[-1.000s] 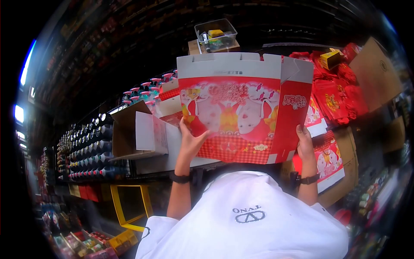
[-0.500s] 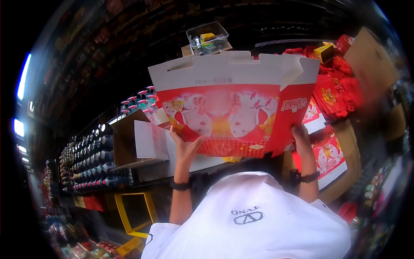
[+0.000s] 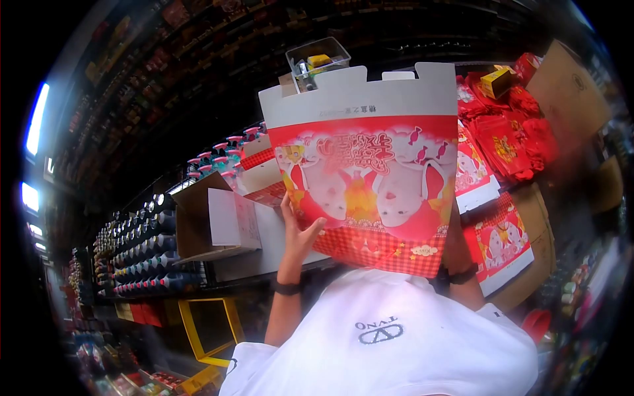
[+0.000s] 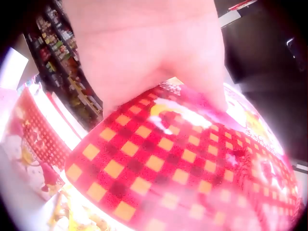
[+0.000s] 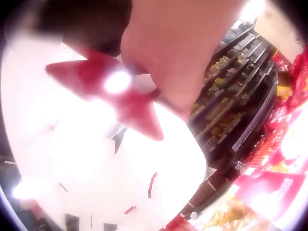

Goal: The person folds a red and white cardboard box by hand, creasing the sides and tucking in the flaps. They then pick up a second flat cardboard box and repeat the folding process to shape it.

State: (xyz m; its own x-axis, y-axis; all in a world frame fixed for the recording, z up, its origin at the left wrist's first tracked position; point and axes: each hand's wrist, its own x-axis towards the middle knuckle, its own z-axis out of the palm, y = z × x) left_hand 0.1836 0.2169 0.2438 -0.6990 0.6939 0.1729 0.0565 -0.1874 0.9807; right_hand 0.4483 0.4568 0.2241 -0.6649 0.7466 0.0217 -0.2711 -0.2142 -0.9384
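Note:
A red and white printed cardboard gift box [image 3: 363, 171], folded fairly flat, is held up before the chest with its two child pictures upside down. At its left edge my left hand [image 3: 300, 234] grips it, thumb over the printed front and fingers going behind. The left wrist view shows this hand [image 4: 154, 53] above the red checked print. Most of my right hand [image 3: 457, 247] is behind the box's right edge in shadow. In the right wrist view the right hand [image 5: 168, 53] holds the box beside a pointed red part and a bright white panel [image 5: 91, 168].
An open brown carton [image 3: 198, 221] and rows of dark bottles [image 3: 145, 251] stand left. To the right lie red bags [image 3: 505, 142], a small yellow box [image 3: 496, 84] and more printed cardboard [image 3: 498, 241]. A clear bin [image 3: 317, 59] sits behind.
The box has turned so its front faces the head camera and its right side panel is out of sight. The right hand has gone from plain view to behind the box edge.

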